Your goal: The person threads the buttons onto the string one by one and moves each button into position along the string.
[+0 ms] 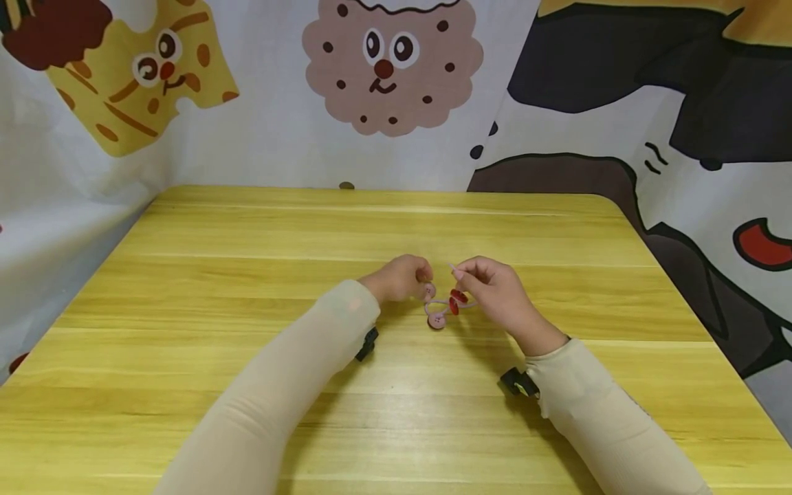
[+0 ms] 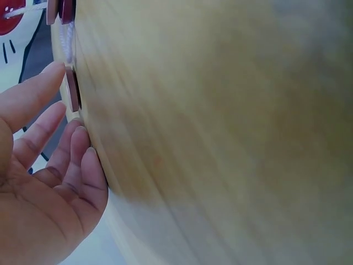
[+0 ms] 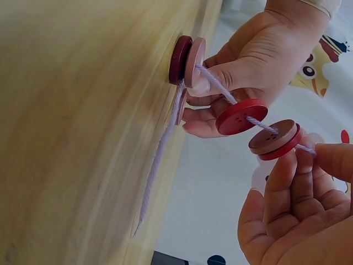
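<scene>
Lilac string (image 3: 156, 157) runs through several round wooden buttons over the table. My right hand (image 1: 498, 292) pinches the string between thumb and finger, just beyond a paired pink button (image 3: 274, 136) and red button. Another red button (image 3: 241, 117) is threaded farther back, off the tabletop. Lower on the string, a pink button (image 1: 436, 321) rests against a dark red button (image 3: 180, 59). My left hand (image 1: 401, 277) is at a separate pink button (image 2: 72, 89) low by the tabletop. Its thumb and index finger stand apart there; contact is unclear.
The wooden table (image 1: 247, 227) extends around both hands. Behind it hangs a white cloth (image 1: 260, 137) with cartoon prints. Each wrist bears a black camera mount, one (image 1: 368, 344) at the left sleeve and one (image 1: 520, 383) at the right.
</scene>
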Demonstrator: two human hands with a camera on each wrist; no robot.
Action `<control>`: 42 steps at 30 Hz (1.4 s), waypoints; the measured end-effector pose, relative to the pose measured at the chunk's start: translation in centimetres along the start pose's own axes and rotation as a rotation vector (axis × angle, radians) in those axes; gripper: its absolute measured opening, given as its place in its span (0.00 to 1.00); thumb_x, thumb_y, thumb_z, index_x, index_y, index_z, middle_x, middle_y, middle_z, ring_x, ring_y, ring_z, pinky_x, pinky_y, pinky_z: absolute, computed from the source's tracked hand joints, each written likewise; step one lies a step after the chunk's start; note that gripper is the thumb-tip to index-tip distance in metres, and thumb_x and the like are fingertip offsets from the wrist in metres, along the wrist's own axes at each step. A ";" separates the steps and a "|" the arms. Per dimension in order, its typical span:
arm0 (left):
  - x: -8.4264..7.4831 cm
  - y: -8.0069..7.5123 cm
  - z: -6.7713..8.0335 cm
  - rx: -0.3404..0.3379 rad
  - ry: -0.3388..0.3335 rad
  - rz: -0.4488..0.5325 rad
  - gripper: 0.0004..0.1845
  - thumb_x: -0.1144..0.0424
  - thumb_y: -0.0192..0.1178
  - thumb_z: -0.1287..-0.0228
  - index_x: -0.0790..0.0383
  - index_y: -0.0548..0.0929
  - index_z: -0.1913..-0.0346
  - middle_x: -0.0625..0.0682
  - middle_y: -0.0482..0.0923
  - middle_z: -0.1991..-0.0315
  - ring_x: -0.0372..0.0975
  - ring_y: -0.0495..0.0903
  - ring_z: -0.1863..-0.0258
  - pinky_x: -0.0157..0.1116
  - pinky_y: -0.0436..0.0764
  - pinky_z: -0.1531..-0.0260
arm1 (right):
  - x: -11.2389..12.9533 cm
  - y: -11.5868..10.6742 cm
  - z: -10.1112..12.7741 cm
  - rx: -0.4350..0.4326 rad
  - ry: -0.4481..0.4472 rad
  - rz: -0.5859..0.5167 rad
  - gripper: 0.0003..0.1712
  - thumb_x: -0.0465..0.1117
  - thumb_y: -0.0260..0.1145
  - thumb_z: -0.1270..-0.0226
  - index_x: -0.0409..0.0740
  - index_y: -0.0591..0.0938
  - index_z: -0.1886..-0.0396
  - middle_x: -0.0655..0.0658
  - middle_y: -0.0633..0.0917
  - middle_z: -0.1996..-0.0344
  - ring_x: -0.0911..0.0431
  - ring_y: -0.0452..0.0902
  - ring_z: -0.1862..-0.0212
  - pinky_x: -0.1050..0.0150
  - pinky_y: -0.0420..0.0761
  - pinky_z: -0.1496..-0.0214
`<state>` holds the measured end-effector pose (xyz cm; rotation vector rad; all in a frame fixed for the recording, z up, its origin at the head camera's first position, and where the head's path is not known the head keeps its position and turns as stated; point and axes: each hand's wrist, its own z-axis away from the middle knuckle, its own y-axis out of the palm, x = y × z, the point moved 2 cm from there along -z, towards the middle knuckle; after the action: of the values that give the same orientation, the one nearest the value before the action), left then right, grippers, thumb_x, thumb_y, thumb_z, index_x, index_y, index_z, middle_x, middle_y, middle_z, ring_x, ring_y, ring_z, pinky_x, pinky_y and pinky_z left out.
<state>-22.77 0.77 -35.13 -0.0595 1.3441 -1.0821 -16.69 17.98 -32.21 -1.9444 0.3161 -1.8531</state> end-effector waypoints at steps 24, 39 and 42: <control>-0.7 0.4 -0.2 0.005 0.042 -0.204 0.07 0.67 0.61 0.34 0.64 0.80 0.56 0.54 0.75 0.57 0.42 0.73 0.58 0.37 0.76 0.54 | -0.1 -0.1 -0.1 0.011 0.015 -0.001 0.13 0.44 0.59 0.27 0.37 0.81 0.59 0.46 0.82 0.71 0.53 0.75 0.66 0.56 0.74 0.61; -0.6 0.6 -0.5 -0.042 0.022 -0.293 0.06 0.64 0.62 0.34 0.64 0.81 0.60 0.51 0.80 0.64 0.40 0.76 0.63 0.35 0.77 0.56 | -0.1 0.0 0.0 0.013 -0.007 -0.009 0.13 0.43 0.58 0.27 0.36 0.81 0.59 0.45 0.81 0.71 0.53 0.75 0.66 0.53 0.75 0.59; -0.6 0.6 -0.5 -0.044 0.025 -0.296 0.06 0.64 0.63 0.35 0.65 0.81 0.60 0.51 0.80 0.64 0.40 0.76 0.63 0.35 0.77 0.56 | 0.0 0.0 0.0 0.017 -0.005 -0.013 0.13 0.43 0.58 0.27 0.36 0.81 0.59 0.44 0.81 0.71 0.53 0.75 0.65 0.53 0.75 0.58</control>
<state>-22.73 1.82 -35.20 -0.2861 1.4107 -1.3032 -16.68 18.01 -32.21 -1.9443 0.2858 -1.8528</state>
